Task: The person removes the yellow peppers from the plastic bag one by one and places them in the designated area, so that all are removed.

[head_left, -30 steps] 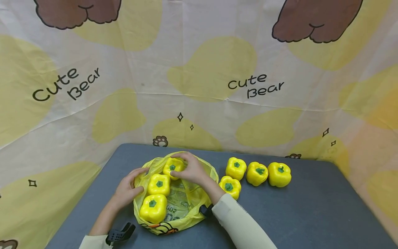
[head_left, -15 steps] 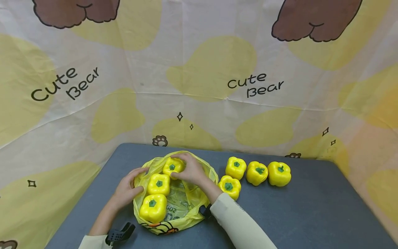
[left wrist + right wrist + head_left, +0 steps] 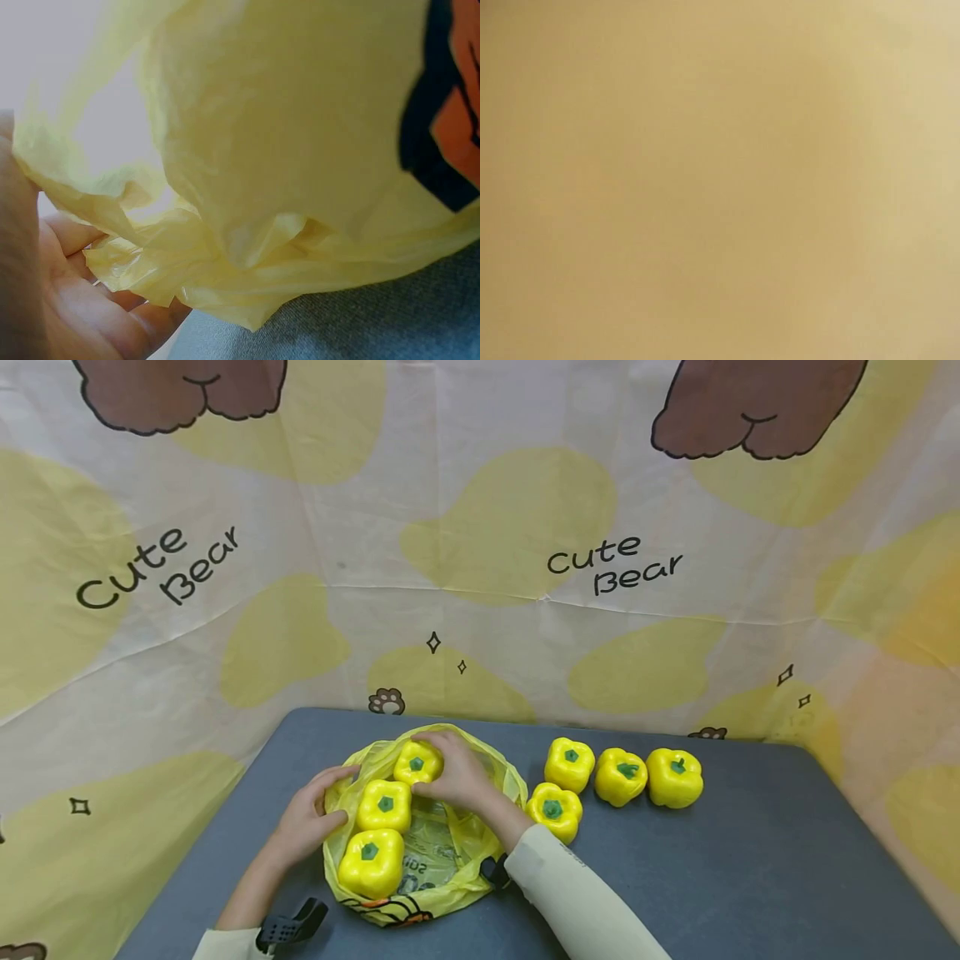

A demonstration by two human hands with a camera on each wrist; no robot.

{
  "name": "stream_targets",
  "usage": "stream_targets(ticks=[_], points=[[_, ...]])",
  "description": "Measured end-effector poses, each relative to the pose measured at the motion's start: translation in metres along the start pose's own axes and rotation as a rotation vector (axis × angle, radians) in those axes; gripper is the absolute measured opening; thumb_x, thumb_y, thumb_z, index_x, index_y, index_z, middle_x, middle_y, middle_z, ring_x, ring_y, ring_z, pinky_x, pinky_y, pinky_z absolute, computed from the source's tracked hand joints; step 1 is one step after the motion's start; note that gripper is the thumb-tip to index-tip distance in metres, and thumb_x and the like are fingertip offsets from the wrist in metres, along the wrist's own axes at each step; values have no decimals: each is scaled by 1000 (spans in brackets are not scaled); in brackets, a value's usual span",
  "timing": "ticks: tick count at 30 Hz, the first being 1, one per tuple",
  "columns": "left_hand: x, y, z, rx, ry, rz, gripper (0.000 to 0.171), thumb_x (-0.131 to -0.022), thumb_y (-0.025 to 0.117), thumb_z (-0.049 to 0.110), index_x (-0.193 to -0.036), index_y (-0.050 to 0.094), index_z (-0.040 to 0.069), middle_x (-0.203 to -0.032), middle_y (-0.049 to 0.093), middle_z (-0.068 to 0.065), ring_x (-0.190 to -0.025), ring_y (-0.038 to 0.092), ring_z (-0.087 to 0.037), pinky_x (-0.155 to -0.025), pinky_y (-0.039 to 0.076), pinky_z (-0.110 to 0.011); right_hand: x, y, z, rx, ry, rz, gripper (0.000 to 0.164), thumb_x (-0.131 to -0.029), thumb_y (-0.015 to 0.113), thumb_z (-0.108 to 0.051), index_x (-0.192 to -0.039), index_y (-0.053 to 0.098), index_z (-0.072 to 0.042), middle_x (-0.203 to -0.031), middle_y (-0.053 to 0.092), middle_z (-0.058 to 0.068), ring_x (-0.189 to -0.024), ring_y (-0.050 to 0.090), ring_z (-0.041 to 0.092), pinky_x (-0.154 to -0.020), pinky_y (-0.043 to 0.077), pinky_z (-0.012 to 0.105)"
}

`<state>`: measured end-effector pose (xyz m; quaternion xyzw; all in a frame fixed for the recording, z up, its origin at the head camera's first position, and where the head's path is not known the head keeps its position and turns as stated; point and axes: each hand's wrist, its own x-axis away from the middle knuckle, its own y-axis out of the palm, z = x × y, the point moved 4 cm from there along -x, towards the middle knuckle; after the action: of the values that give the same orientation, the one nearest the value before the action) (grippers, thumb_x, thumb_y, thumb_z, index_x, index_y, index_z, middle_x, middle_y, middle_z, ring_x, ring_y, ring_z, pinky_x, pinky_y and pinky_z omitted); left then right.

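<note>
Inside a yellow plastic bag (image 3: 480,860), its mouth spread wide, three yellow bell peppers stand in a slanted row. The right hand (image 3: 459,774) holds the farthest bell pepper (image 3: 417,763), fingers at its far side and thumb at its near side. The middle bell pepper (image 3: 384,806) and the nearest one (image 3: 371,863) sit along the bag's left wall. At the left rim, the left hand (image 3: 302,817) touches the bag with thumb and fingers spread apart. In the left wrist view, thin bag film (image 3: 247,150) hides part of that hand. The right wrist view is only a yellowish blur.
Right of the bag, on the grey table (image 3: 712,877), lie several more bell peppers, one (image 3: 553,812) close to the right forearm and another (image 3: 674,778) farthest right. A printed cloth (image 3: 480,527) hangs behind the table.
The right hand has shifted very slightly around the farthest bell pepper, and a little more of the pepper shows. The left hand and the other peppers stay put.
</note>
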<state>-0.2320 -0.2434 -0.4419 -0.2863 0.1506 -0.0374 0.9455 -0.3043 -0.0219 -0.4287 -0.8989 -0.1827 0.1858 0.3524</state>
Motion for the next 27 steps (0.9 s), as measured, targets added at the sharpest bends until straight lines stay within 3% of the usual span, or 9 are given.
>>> stream_targets(ticks=[15,24,27], points=[[1,0,-2,16,-7,1,58,-75,59,-9,-132,54,-1,-138,46,-22,-123,44,-37,-80,47,-18,5,-2,2,-54,-10,13,71,-73,80,-25,-138,51,-25,-136,51,2,-118,52,20,-96,45,36],[2,0,-1,12,15,18,58,-74,59,-10,-131,55,0,-137,48,-21,-117,46,-22,-78,48,-18,16,-15,-2,-68,16,44,69,-74,79,-28,-137,51,-23,-140,50,4,-120,53,24,-92,47,39],[2,0,-2,16,24,15,59,-74,59,-11,-131,55,0,-137,48,-21,-117,46,-23,-77,48,-19,22,-18,-3,-71,31,50,70,-74,78,-28,-138,51,-24,-139,51,4,-114,55,22,-86,48,37]])
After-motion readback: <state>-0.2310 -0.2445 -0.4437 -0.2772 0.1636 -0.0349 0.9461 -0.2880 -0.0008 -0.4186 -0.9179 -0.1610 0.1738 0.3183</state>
